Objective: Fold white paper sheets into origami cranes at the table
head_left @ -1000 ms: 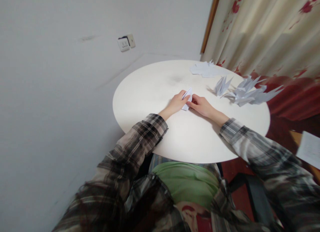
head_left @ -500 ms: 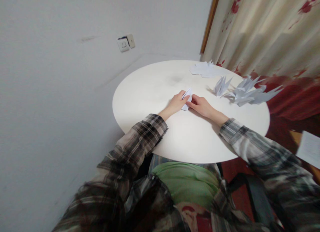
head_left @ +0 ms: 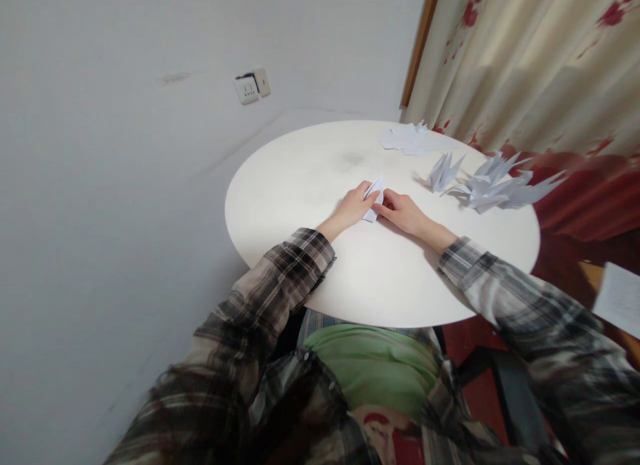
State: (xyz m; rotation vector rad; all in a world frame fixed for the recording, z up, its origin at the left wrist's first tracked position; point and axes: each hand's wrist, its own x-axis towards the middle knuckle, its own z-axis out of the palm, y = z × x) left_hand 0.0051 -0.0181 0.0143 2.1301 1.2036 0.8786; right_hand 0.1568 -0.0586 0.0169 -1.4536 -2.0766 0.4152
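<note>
A small piece of folded white paper is held just above or on the white round table; I cannot tell whether it touches the top. My left hand grips its left side, with the thumb lying over the front. From the right, my right hand pinches the paper's edge between thumb and fingers. The fingertips of both hands nearly meet, and they hide part of the folds.
Several folded paper cranes stand at the table's right side, one a little apart. White paper sheets lie at the far edge. A wall borders the left, a curtain the right. A black chair armrest is at lower right.
</note>
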